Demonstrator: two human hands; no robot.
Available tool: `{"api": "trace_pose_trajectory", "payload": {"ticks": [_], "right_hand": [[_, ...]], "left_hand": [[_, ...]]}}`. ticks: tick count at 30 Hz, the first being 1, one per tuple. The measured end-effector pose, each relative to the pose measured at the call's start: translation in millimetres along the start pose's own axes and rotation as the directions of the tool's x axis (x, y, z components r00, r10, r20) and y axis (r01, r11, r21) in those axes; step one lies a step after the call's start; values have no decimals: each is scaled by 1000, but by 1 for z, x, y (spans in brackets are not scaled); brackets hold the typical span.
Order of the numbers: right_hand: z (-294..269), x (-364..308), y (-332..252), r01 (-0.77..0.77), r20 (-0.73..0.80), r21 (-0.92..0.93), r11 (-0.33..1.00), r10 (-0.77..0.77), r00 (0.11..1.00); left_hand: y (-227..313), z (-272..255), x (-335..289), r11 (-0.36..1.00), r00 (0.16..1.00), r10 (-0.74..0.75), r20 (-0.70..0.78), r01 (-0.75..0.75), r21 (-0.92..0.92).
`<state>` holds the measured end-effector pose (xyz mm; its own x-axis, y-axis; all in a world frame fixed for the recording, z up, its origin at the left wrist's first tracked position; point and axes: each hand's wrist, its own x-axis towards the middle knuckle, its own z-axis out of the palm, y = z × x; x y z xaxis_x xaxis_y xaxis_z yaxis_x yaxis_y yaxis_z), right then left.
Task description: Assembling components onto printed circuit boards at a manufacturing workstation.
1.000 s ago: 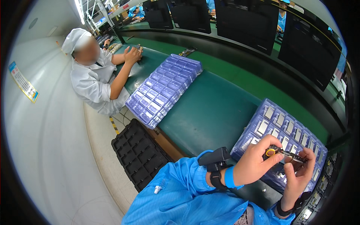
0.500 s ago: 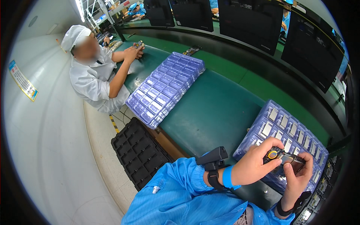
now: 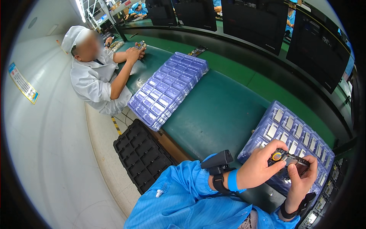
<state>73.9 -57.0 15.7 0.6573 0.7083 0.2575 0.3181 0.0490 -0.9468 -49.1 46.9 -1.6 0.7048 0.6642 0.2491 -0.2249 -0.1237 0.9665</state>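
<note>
Both my hands grip a black, phone-sized electronic unit point(image 3: 291, 160) with a yellow ring at its left end and a silvery patch in the middle. My left hand point(image 3: 259, 168) closes on the ring end, its thumb pressed on the face. On the other end, my right hand point(image 3: 304, 181) has its thumb on the face and its fingers round the far edge. Directly beneath is a stack of clear bluish plastic trays point(image 3: 275, 110), its pockets holding flat silvery pieces. My fingers hide part of the unit and of the top tray.
Another stack of bluish trays point(image 3: 167, 89) lies farther left on the green table point(image 3: 217, 118). A black compartment tray point(image 3: 143, 156) sits below the table edge. At the left a person in white point(image 3: 97, 76) handles a small part. Dark monitors point(image 3: 253, 23) line the back.
</note>
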Motion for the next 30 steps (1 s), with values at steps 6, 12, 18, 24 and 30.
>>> {"api": "trace_pose_trajectory", "payload": {"ticks": [6, 12, 18, 24, 30], "right_hand": [[-6, 5, 6, -20, 38, -5, 1000, 20, 999], [-6, 9, 7, -86, 8, 24, 996, 86, 996], [-8, 12, 7, -133, -17, 104, 986, 135, 991], [-15, 11, 7, -158, -5, 149, 976, 160, 987], [-2, 29, 20, -199, 95, 209, 957, 182, 979]], "left_hand": [[-1, -6, 3, 984, 988, -39, 148, 64, -165], [-5, -9, 3, 861, 961, -92, 262, 209, -464], [-6, -11, 2, 859, 957, -70, 283, 202, -471], [-15, -5, 6, 807, 953, -47, 299, 212, -551], [-8, -15, 11, 845, 974, -145, 173, 213, -490]]}}
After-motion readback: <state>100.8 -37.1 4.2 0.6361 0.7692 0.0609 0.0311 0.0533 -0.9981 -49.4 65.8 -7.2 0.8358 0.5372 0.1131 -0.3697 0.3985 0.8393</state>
